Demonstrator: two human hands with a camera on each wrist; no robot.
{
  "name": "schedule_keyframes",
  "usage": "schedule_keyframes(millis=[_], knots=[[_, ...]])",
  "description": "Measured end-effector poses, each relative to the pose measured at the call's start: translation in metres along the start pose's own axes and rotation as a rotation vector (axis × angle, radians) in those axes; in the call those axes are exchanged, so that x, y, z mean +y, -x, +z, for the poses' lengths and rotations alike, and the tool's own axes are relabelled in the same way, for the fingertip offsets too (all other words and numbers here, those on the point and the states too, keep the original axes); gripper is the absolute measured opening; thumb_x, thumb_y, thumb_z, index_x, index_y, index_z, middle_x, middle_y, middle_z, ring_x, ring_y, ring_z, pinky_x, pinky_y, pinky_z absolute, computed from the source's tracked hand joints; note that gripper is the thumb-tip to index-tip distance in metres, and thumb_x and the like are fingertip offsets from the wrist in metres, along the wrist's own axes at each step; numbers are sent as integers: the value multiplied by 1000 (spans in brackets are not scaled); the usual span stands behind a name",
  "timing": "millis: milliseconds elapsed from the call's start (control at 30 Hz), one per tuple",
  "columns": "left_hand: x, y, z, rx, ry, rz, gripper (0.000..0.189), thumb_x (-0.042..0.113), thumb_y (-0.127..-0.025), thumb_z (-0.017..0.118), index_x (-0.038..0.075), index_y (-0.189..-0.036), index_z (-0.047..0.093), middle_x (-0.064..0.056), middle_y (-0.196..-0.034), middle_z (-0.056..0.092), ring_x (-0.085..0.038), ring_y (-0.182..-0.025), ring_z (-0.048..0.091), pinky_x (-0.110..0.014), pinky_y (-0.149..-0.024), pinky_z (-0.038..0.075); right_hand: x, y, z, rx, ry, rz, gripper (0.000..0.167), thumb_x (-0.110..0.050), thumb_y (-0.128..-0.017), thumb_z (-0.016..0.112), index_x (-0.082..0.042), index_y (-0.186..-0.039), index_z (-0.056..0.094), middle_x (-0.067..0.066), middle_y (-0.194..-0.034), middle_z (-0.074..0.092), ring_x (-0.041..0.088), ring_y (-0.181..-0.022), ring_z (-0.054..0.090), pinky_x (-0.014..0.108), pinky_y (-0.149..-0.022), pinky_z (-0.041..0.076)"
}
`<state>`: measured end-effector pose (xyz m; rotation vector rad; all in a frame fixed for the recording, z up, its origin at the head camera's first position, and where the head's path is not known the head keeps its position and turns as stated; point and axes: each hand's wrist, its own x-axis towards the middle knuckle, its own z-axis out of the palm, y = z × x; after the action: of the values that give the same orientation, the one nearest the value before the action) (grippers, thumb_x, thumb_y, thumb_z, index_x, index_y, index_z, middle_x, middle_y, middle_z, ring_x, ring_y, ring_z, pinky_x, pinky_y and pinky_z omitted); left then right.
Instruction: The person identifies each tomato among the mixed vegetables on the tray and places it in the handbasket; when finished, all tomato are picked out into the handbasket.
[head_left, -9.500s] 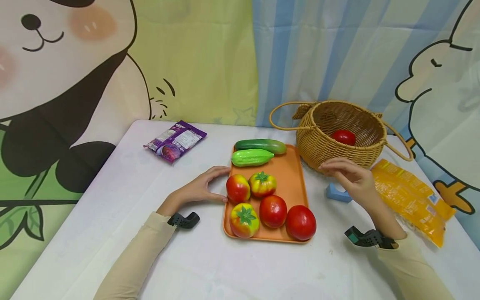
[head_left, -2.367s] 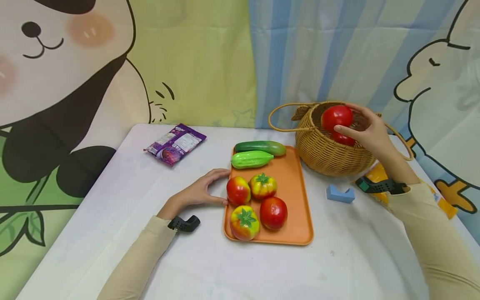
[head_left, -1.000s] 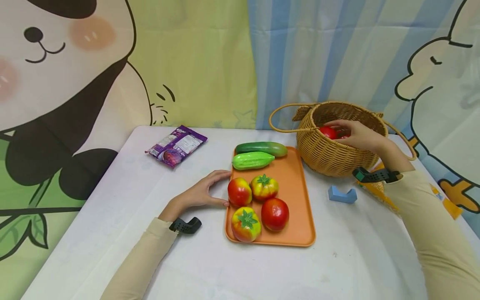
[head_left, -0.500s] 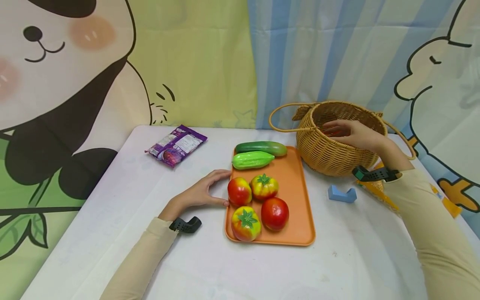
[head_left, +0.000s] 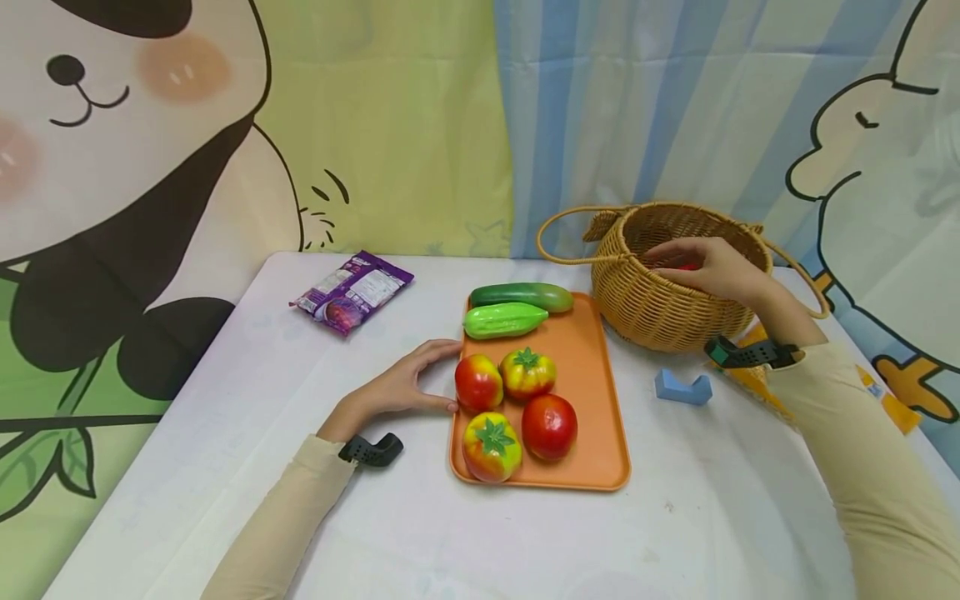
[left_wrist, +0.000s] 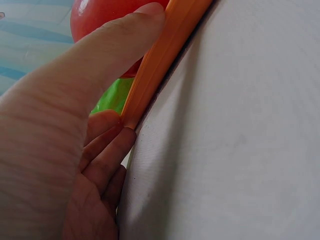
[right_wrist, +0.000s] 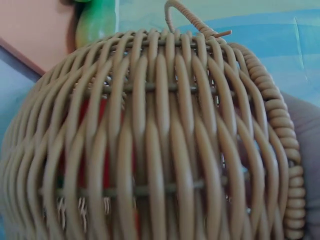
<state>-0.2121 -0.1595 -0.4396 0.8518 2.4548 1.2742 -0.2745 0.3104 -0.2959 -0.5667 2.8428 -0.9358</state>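
Your spread left hand (head_left: 393, 386) is touching the tray (head_left: 588, 375); your right hand (head_left: 716, 265) is hanging inside the basket (head_left: 652, 315) by red fruit (head_left: 688, 267), but whether it is gripping I cannot tell.

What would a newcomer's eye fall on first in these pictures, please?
Probably the orange tray in the middle, with four red and yellow fruits toward its near end, two green vegetables at its far end, and the left hand at its left edge. Next, likely the wicker basket at back right, with the right hand partly inside. The big printed panda at far left also stands out.
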Motion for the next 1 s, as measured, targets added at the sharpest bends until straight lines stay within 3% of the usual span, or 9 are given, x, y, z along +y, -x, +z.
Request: schedule_keyframes(millis=[100, 200, 367, 533, 1000], knots=[[-1, 0, 0, 1, -2, -2, 91, 34, -73, 87, 18, -149, 40, -2, -153, 35, -23, -144, 28, -47, -119, 20, -1, 3, 2, 70, -27, -1, 39, -23, -96, 64, -5, -131, 60, 21, -127, 60, -11, -90, 57, 10, -73, 47], [-1, 0, 1, 2, -2, 8, 91, 33, -73, 87, 16, -149, 41, -5, -153, 36, -25, -144, 29, -49, -119, 20, 0, 7, 3, 133, -60, -6, 37, -21, -95, 65, -5, -129, 62, 17, -124, 63, -11, -90, 56, 9, -73, 46], [0, 0, 2, 4, -3, 11, 91, 33, -73, 87, 15, -149, 41, -5, -153, 36, -25, -144, 29, -48, -119, 20, 2, 10, 5, 206, -131, -45, 33, -14, -94, 67, -3, -125, 64, -8, -111, 67, -9, -91, 60, 8, -74, 48], [-1, 0, 1, 6, -4, 2, 91, 32, -73, 87, 17, -149, 41, -3, -153, 36, -23, -144, 29, -47, -119, 20, 2, 9, 6, 227, -182, -85, 31, -10, -94, 65, 1, -124, 63, -21, -105, 65, -7, -90, 62, 9, -73, 49], [0, 0, 0, 1, -4, -3, 91, 32, -73, 87, 18, -149, 40, -2, -153, 35, -22, -144, 28, -46, -119, 20, -7, 21, 8, 193, -228, -127, 31, -7, -95, 62, 4, -124, 62, -19, -104, 67, -3, -88, 64, 12, -70, 52]])
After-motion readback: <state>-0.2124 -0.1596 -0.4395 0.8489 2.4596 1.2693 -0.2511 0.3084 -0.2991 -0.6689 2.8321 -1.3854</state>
